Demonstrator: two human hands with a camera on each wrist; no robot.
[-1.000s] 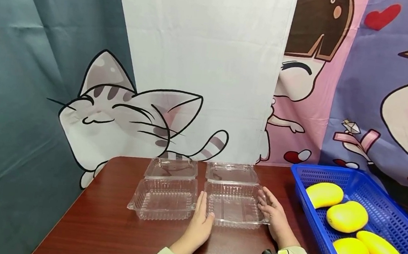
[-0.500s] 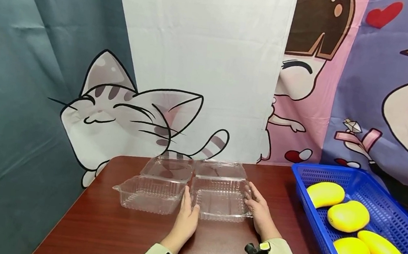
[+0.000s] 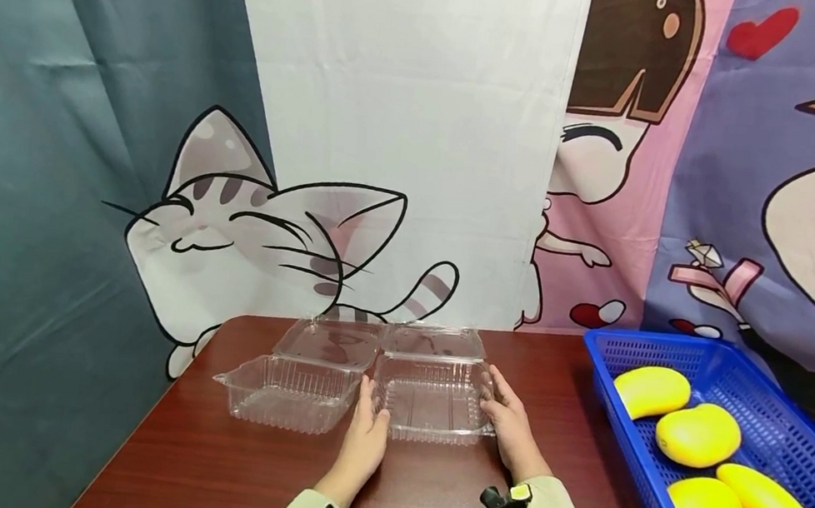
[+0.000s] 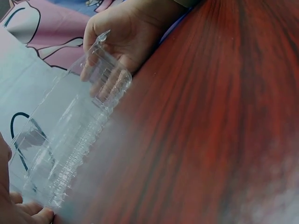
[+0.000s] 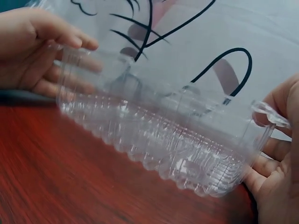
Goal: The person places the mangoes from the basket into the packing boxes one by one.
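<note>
Both hands flank the right-hand clear plastic clamshell container [image 3: 431, 403], whose lid [image 3: 435, 343] is folded back behind it. My left hand [image 3: 358, 441] lies along its left wall with fairly straight fingers, between it and a second clear clamshell container [image 3: 289, 396]. On the opposite side, my right hand [image 3: 511, 425] presses the right wall. The right wrist view shows the left fingers [image 5: 70, 84] flat against the outside of the wall, with the right thumb near the rim. The second container also has its lid [image 3: 329, 341] laid back, and it sits slightly turned.
To the right stands a blue plastic basket [image 3: 624, 471] with several yellow mangoes [image 3: 700, 434] in it. The dark red wooden table [image 3: 425, 499] ends at a printed cloth backdrop [image 3: 422, 122] with cartoon figures.
Both hands and the container between them have shifted left. The second container has slid left too and turned a little. The basket has stayed put.
</note>
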